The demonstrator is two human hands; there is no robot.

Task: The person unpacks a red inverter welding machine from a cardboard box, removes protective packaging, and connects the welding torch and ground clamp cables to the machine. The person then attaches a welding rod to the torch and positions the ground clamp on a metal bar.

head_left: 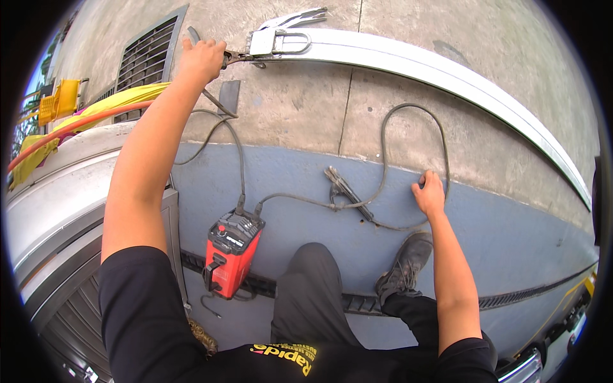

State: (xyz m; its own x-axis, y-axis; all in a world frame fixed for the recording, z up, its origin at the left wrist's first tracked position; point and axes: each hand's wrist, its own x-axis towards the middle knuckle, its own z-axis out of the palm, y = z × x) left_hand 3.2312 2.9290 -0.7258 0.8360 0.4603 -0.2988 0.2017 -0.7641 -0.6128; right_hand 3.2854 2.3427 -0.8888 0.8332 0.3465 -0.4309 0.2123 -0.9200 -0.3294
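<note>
My left hand [203,60] is closed around a welding ground clamp [234,58]. Its jaws meet the near end of a long silvery metal beam [396,51] with a U-shaped loop on it. A pair of locking pliers [295,18] sits at that same end. My right hand [430,193] is low over the blue floor strip, fingers curled, beside a looped dark cable [385,137]; what it holds, if anything, is hidden. Between my hands an electrode holder [348,193] lies on the floor. Both cables run to a red and black welding machine [234,252] standing near my knee.
At the left are a metal cabinet [70,242], an orange hose [83,121] over yellow cloth [121,99], and a floor grate [148,54]. A flat grey metal piece [229,97] lies on the concrete. A dark drain strip [357,303] crosses the floor by my shoe [408,262].
</note>
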